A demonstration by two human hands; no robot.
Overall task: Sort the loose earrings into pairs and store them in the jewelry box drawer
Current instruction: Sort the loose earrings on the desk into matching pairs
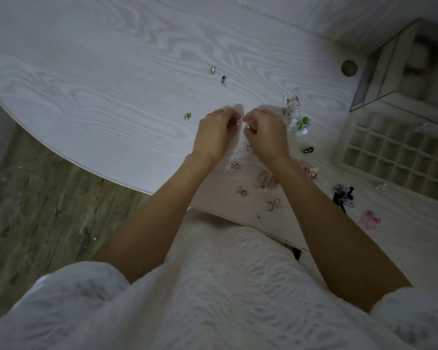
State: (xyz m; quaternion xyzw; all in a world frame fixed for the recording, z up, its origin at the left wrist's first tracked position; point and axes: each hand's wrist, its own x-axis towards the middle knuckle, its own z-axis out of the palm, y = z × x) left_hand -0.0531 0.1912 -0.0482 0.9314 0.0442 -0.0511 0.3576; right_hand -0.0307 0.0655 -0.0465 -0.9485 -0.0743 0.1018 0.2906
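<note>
Both hands pinch tiny earrings above the table

Left hand (214,131) and right hand (264,132), fingers curled, each pinch a small earring (248,126) over the white table (111,97); loose earrings (240,192) lie nearer, the jewelry box drawer (395,157) stands open at far right.

Loose earrings (240,192) scattered on bench; small gold earring (248,126) held up; drawer (390,157) w/ grid compartments open at right.

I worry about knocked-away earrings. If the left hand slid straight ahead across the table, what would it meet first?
Probably nothing close: beyond the left hand the table looks bare; the dark earring lies roughly ahead, depth unclear.
</note>
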